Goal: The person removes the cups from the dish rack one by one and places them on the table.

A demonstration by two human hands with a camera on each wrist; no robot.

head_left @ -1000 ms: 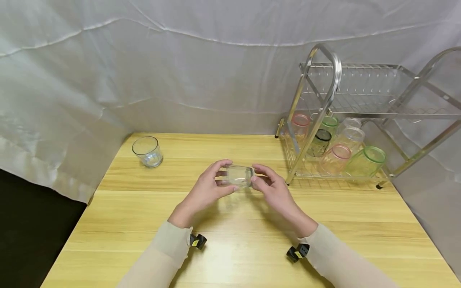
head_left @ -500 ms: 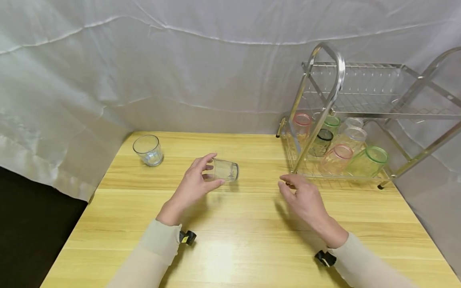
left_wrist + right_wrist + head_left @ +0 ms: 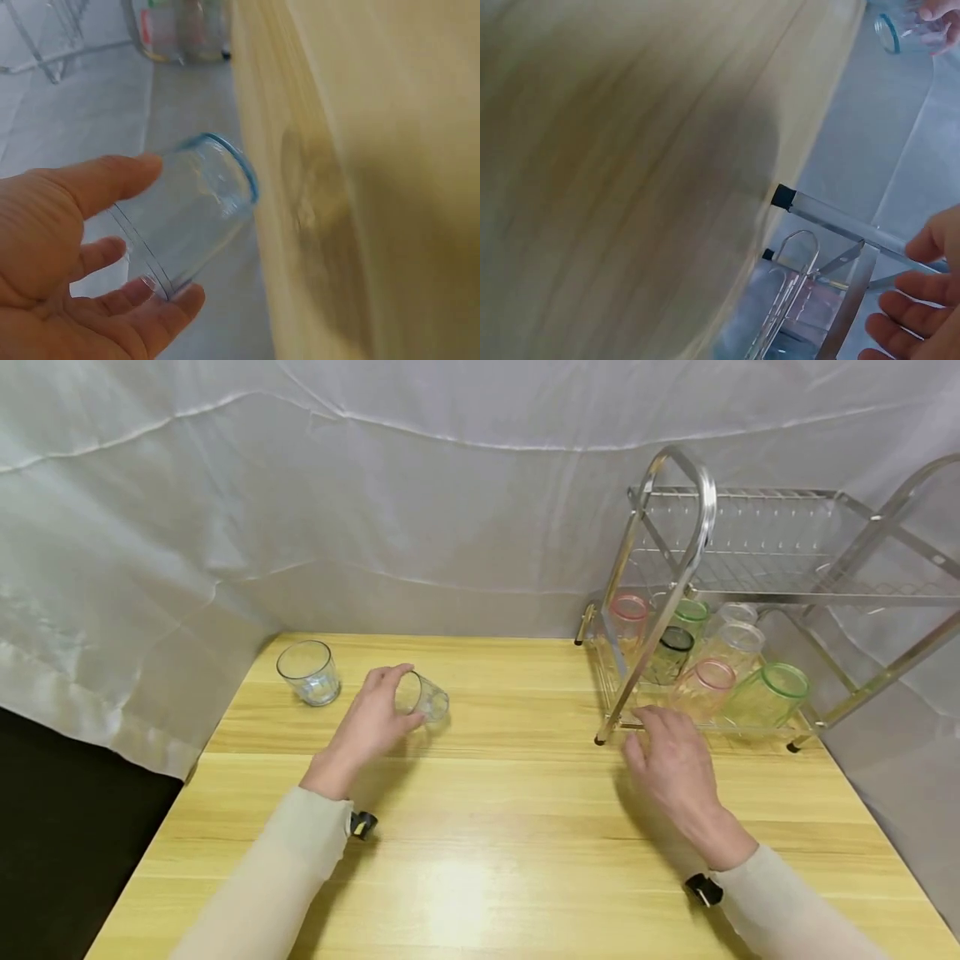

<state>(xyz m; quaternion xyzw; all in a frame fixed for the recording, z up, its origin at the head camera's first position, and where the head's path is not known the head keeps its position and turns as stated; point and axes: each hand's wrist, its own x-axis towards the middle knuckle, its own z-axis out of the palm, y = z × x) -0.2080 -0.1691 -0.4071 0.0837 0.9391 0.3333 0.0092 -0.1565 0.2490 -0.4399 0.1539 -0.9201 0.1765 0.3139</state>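
A clear drinking glass (image 3: 433, 702) is tilted over the table, its thick base pointing right and down. My left hand (image 3: 367, 718) holds it near the rim end; in the left wrist view the thumb lies on one side of the glass (image 3: 199, 202) and fingertips on the other. My right hand (image 3: 675, 768) holds nothing, its fingers loosely bent, close before the front left foot of the metal dish rack (image 3: 705, 518). In the right wrist view the right hand (image 3: 922, 300) overlaps the rack's frame.
Another clear glass (image 3: 311, 681) stands upright at the back left of the wooden table (image 3: 480, 827). On the rack's lower shelf are several glasses, among them a pink glass (image 3: 703, 689) and a green glass (image 3: 768, 697). A grey curtain (image 3: 420, 518) hangs behind.
A second ago both hands touched the glass. The right hand has let go and moved right toward the rack. The left hand has carried the glass left and tipped its base downward.
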